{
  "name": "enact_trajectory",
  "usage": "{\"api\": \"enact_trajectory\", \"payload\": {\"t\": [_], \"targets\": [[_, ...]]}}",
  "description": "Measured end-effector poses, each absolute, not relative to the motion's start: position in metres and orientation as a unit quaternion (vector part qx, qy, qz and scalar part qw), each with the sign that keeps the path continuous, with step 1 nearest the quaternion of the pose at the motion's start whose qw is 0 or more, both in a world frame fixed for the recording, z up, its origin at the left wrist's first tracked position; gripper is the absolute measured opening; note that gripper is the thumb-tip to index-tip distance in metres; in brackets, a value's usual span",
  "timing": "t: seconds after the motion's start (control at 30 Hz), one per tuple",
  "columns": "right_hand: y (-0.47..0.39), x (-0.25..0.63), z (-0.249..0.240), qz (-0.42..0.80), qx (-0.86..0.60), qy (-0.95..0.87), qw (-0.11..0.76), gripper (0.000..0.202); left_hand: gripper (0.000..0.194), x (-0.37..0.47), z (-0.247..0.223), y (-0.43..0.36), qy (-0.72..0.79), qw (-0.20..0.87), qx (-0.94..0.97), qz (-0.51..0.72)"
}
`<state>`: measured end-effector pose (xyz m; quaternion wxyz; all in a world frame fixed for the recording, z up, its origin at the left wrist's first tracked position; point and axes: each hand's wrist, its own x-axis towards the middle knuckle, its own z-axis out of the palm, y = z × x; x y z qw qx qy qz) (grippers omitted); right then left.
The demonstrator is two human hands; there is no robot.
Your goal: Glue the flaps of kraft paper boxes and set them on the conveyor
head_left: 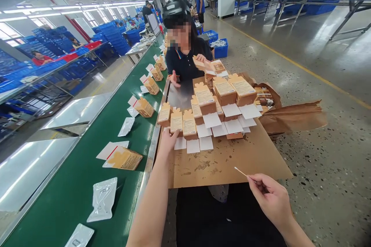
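My left hand (169, 141) reaches to the near left end of the box group, its fingers at the lower side of a small tan box (176, 121). How firmly it grips that box is hard to make out. Pinched between the thumb and fingers of my right hand (268, 197) is a thin cotton swab (240, 171), its white tip pointing up and left over the cardboard sheet (228, 168). Several tan boxes with white flaps, such as this one (205, 98), are stacked on the cardboard beyond my hands.
Along the left runs a green conveyor belt (68, 177) carrying open boxes (124, 158) and silvery pouches (104, 199). Across the cardboard sits a person (185, 60) handling a box. Torn brown paper (292, 117) sticks out at the right.
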<state>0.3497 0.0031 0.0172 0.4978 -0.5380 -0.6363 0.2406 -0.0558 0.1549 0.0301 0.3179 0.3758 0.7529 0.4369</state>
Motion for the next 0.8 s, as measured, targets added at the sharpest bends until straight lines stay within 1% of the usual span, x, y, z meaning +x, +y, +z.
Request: {"api": "enact_trajectory", "payload": {"t": [0.1, 0.17, 0.23, 0.3, 0.33, 0.37, 0.43, 0.53, 0.63, 0.73, 0.8], "targets": [[0.002, 0.352, 0.014, 0.242, -0.542, -0.634, 0.495, 0.040, 0.036, -0.058, 0.028, 0.114, 0.762, 0.310, 0.365, 0.436], [0.003, 0.351, 0.014, 0.250, -0.543, -0.635, 0.489, 0.040, 0.045, -0.060, 0.029, 0.075, 0.764, 0.314, 0.342, 0.449], [0.004, 0.350, 0.016, 0.256, -0.534, -0.638, 0.493, 0.038, 0.065, -0.059, 0.030, 0.031, 0.744, 0.350, 0.293, 0.488], [0.004, 0.347, 0.019, 0.251, -0.514, -0.645, 0.507, 0.032, 0.088, -0.053, 0.031, -0.009, 0.694, 0.425, 0.235, 0.531], [0.003, 0.346, 0.020, 0.245, -0.503, -0.651, 0.513, 0.028, 0.095, -0.047, 0.031, -0.024, 0.666, 0.469, 0.214, 0.540], [0.003, 0.343, 0.021, 0.239, -0.491, -0.659, 0.517, 0.024, 0.097, -0.039, 0.031, -0.035, 0.643, 0.504, 0.202, 0.541], [0.001, 0.335, 0.022, 0.229, -0.468, -0.682, 0.513, 0.020, 0.092, -0.021, 0.030, -0.043, 0.617, 0.544, 0.202, 0.532], [-0.002, 0.313, 0.014, 0.230, -0.428, -0.730, 0.481, 0.024, 0.083, 0.005, 0.028, -0.028, 0.618, 0.542, 0.248, 0.513], [-0.004, 0.286, -0.003, 0.220, -0.392, -0.776, 0.442, 0.030, 0.086, 0.022, 0.025, -0.006, 0.640, 0.503, 0.301, 0.497], [-0.006, 0.263, -0.023, 0.178, -0.372, -0.815, 0.406, 0.035, 0.092, 0.028, 0.022, 0.003, 0.654, 0.459, 0.325, 0.505], [-0.009, 0.254, -0.033, 0.151, -0.362, -0.833, 0.389, 0.036, 0.094, 0.028, 0.020, 0.002, 0.654, 0.454, 0.333, 0.505]]}}
